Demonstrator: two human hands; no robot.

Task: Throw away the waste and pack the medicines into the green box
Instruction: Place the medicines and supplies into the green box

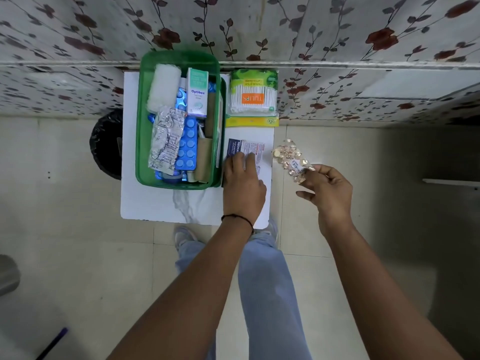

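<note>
Left hand: we are pressing our left hand (242,181) flat on the table, fingers spread over a medical sachet (246,150), gripping nothing.
Right hand: our right hand (328,189) is hovering off the table's right edge, fingertips pinching one end of a clear capsule strip (291,160) of pale gold pills.
Green box: the green box (142,141) is sitting on the white table (153,206), just left of our left hand, and it is holding a silver foil strip (166,137), blue tablet blisters (188,146), an Optibex carton (198,93) and a white gauze roll (163,87).
Cotton buds: a Tulips cotton bud pack (253,93) is lying beside the box, at the table's far end.
Bin: a black-lined bin (106,144) is standing on the floor, left of the table.
</note>
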